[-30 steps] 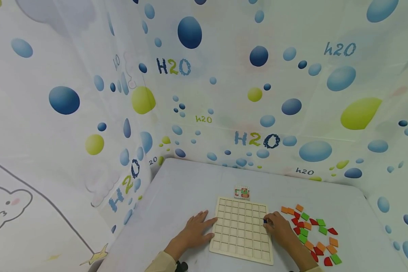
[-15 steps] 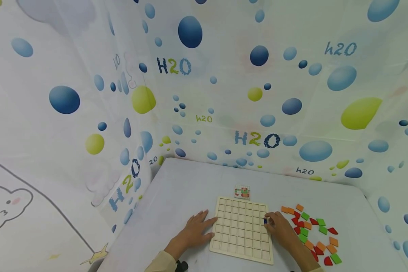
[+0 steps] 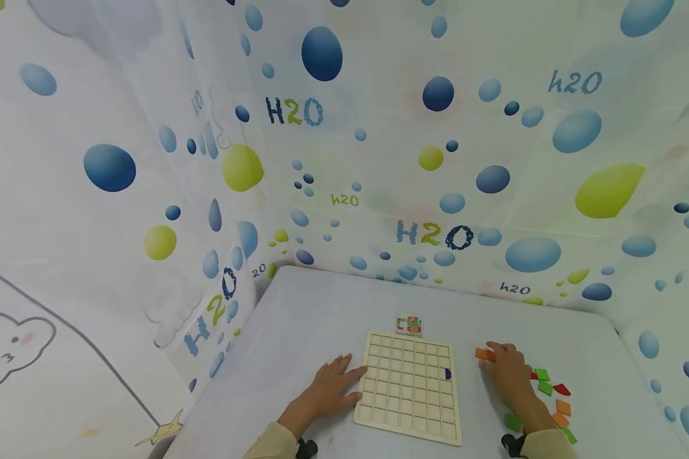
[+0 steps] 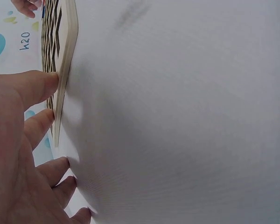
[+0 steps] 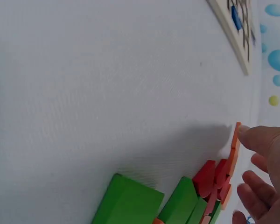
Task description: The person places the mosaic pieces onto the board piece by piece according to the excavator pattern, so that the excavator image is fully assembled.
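The left hand (image 3: 328,387) lies spread on the table, thumb and index finger at the left rim of a square wooden grid board (image 3: 407,390); the left wrist view shows these fingertips against the board's edge (image 4: 70,42). A dark blue piece with a curved side (image 3: 448,374) sits in a cell at the board's right side. Beyond that side, the right hand (image 3: 508,373) reaches over the loose coloured pieces. Its thumb touches an orange square tile (image 5: 235,135) in the right wrist view, while the other fingers are loosely bent and apart from the thumb.
A small patterned card (image 3: 409,324) lies behind the board. Green tiles (image 3: 542,375), red curved pieces (image 3: 561,389) and more orange tiles (image 3: 563,407) are scattered at the right, partly hidden by the right arm. Patterned sheets (image 3: 344,159) rise around the table.
The right hand has let go of the dark blue piece, leaving it in the board's cell, and has moved right to the orange tiles. The left hand stays where it was.
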Demonstrator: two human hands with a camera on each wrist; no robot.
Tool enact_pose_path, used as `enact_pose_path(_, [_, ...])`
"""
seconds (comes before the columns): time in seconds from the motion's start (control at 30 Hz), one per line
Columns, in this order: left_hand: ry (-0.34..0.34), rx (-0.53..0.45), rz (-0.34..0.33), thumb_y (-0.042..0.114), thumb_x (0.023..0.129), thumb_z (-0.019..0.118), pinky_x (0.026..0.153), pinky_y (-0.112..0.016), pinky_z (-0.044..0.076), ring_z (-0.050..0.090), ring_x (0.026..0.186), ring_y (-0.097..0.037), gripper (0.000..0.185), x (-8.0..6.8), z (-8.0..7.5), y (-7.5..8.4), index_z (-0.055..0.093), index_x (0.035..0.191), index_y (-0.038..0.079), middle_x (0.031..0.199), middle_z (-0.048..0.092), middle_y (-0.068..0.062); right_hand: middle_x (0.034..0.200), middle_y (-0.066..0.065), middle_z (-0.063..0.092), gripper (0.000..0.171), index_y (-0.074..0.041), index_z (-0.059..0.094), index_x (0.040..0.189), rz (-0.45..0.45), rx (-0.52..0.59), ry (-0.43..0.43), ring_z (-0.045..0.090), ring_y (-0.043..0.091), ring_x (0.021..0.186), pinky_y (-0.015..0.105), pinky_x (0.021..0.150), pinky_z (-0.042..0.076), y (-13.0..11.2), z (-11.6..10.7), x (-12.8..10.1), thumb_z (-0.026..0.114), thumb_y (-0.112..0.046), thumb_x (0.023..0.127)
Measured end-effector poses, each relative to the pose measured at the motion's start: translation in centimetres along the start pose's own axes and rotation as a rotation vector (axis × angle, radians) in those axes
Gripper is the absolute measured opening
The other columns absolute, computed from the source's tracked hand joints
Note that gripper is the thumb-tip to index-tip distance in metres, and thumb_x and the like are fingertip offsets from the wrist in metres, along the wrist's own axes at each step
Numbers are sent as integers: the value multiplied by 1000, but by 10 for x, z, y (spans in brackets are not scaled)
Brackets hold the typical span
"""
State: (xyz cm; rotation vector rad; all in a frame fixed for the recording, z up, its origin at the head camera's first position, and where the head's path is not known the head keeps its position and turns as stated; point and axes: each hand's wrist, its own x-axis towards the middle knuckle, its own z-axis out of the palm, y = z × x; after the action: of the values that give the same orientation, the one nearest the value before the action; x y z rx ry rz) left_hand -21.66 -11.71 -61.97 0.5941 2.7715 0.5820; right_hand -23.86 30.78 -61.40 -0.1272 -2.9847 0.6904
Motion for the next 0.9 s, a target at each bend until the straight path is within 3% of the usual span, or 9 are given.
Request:
enact_pose_path(0.2, [-12,4,-2,51,102,62,128,-62,23,29,159,-36,60,1,2,0,48,159,37,172,33,-11,127,32,58,39,4,67,132,4,-46,32,52,53,116,72,89,44,11,9,6,74,-10,97])
enact_pose_path(0.37, [0,5,3,50,102,62,128,-62,23,29,159,-36,60,1,1,1,48,158,38,172,33,-11,121,27,62,27,2,72,120,-48,-69,65,53,51,115,72,89,40,7,13,8,75,-9,96])
enact_pose_path(0.47, [1,11,4,51,102,62,128,-62,23,29,159,-36,60,1,1,0,48,158,38,172,33,-11,116,27,66,24,0,73,115,-97,-91,73,59,50,111,74,85,43,4,14,8,78,-11,94])
enact_pose_path(0.63, [3,15,2,52,102,62,128,-62,24,30,159,-36,60,1,2,-2,48,158,38,172,33,-11,115,28,67,28,2,71,119,-93,-66,44,64,49,109,71,79,49,-1,21,7,76,-10,94])
enact_pose_path(0.9, [1,12,6,52,102,62,128,-62,24,30,159,-36,60,1,2,-4,48,158,38,172,33,-11,115,29,63,31,4,70,122,-33,14,39,65,44,106,63,80,55,-4,32,10,72,-11,95])
